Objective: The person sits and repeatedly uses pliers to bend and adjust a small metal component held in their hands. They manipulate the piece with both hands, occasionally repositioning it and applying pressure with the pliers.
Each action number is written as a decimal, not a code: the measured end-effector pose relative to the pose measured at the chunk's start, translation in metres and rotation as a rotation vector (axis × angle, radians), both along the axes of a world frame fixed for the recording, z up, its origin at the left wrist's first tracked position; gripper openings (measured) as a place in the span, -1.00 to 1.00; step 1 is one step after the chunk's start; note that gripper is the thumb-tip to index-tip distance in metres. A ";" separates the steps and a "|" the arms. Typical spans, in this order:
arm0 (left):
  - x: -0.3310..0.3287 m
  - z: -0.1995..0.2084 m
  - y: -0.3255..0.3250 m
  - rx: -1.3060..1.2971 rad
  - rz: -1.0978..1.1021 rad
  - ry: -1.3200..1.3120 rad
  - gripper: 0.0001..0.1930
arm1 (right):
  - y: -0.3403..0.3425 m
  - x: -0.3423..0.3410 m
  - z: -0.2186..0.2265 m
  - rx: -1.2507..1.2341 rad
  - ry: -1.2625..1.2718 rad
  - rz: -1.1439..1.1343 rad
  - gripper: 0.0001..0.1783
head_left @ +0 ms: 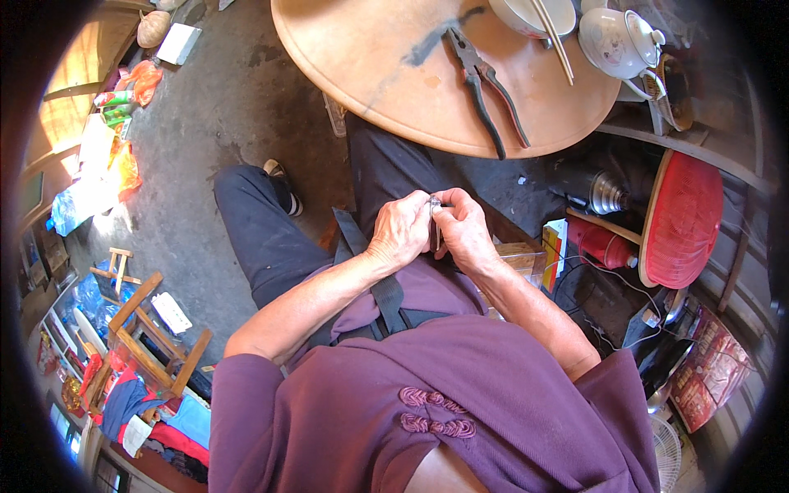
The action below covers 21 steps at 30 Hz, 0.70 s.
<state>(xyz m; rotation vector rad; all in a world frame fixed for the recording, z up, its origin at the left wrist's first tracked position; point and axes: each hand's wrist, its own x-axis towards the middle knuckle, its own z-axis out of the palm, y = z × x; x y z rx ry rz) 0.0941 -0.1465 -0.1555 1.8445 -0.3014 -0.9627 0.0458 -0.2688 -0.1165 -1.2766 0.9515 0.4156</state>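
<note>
My left hand (399, 226) and my right hand (462, 224) meet over my lap, fingers closed on a small silvery metal piece (434, 202). A narrow dark strip (436, 237) shows between the hands below it; I cannot tell whether the two are joined. The fingers hide most of the piece, so its kind is unclear. A dark strap (386, 296) lies across my lap beside my left forearm. Beyond my hands, pliers (481, 86) with dark and red handles rest on the round wooden table (370, 74).
Chopsticks (555, 41) lie across a white bowl (526, 15), near a white teapot (618, 43). A red round-topped stool (686, 220) lies tipped on its side at right. Cables run below it. At left are a wooden stool (156, 329) and plastic bags (86, 201).
</note>
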 end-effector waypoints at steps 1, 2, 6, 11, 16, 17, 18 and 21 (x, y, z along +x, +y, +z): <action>0.000 -0.001 0.000 0.001 0.006 0.003 -0.75 | 0.000 0.001 0.001 0.002 0.001 -0.001 -0.79; -0.001 -0.001 -0.001 0.001 0.012 0.007 -0.75 | -0.001 0.001 0.002 0.000 0.008 0.010 -0.79; 0.001 0.007 -0.005 -0.011 0.025 0.011 -0.78 | -0.010 0.002 0.009 0.036 0.024 0.064 -0.74; -0.001 0.004 -0.002 -0.015 0.042 -0.184 -0.83 | -0.023 -0.014 0.017 0.005 -0.012 -0.139 -0.69; -0.001 0.010 0.000 -0.051 0.102 -0.115 -0.82 | -0.028 -0.016 0.009 0.127 -0.085 -0.225 -0.70; -0.001 0.011 0.001 -0.037 0.092 -0.104 -0.82 | -0.024 -0.015 0.010 0.110 -0.091 -0.186 -0.70; 0.000 0.012 0.001 -0.024 0.083 -0.093 -0.82 | -0.020 -0.017 0.008 0.084 -0.085 -0.082 -0.74; -0.002 0.011 0.001 -0.026 0.094 -0.097 -0.81 | -0.012 -0.018 -0.011 -0.158 -0.190 0.062 -0.75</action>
